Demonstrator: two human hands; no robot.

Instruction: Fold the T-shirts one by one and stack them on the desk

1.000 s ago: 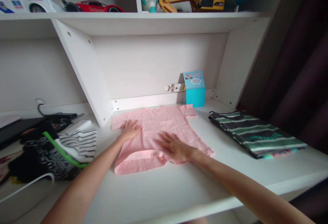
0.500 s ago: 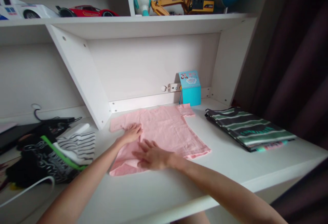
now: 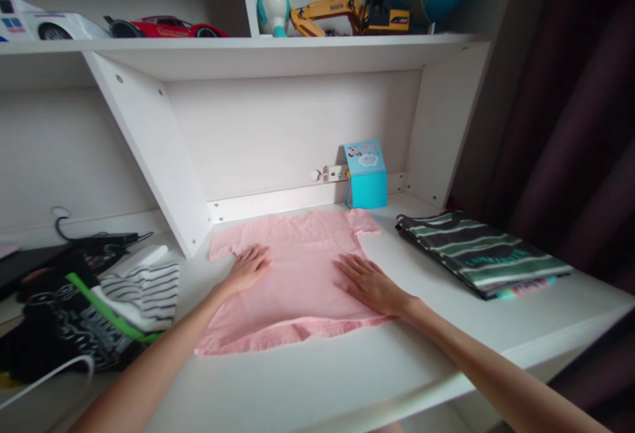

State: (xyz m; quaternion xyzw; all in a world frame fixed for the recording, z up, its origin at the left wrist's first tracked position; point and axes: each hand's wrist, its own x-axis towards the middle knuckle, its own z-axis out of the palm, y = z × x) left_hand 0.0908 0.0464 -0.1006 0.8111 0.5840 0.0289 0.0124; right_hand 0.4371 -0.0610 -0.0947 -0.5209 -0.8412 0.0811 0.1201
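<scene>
A pink short-sleeved T-shirt [image 3: 302, 274] lies spread on the white desk, its hem toward me and its neck end toward the back panel. On the shirt's left side, near the left sleeve, my left hand [image 3: 251, 268] rests flat with fingers stretched out. My right hand [image 3: 374, 284] lies palm down on the right side of the shirt, fingers spread. Neither hand grips the cloth. The hem is slightly wavy and lifted, showing a strip of the inner layer along the front.
Folded striped shirts [image 3: 481, 251] lie stacked at the right. A blue desk calendar [image 3: 368, 188] stands at the back beside a power socket [image 3: 336, 173]. Crumpled dark and striped clothes [image 3: 89, 314] and a hanger [image 3: 62, 231] lie left. Overhead, a shelf [image 3: 297, 46] holds toys and a globe.
My right hand has moved right across the shirt, from its lower middle to the right side. The front hem is spread wider and flatter. My left hand stays near the left sleeve.
</scene>
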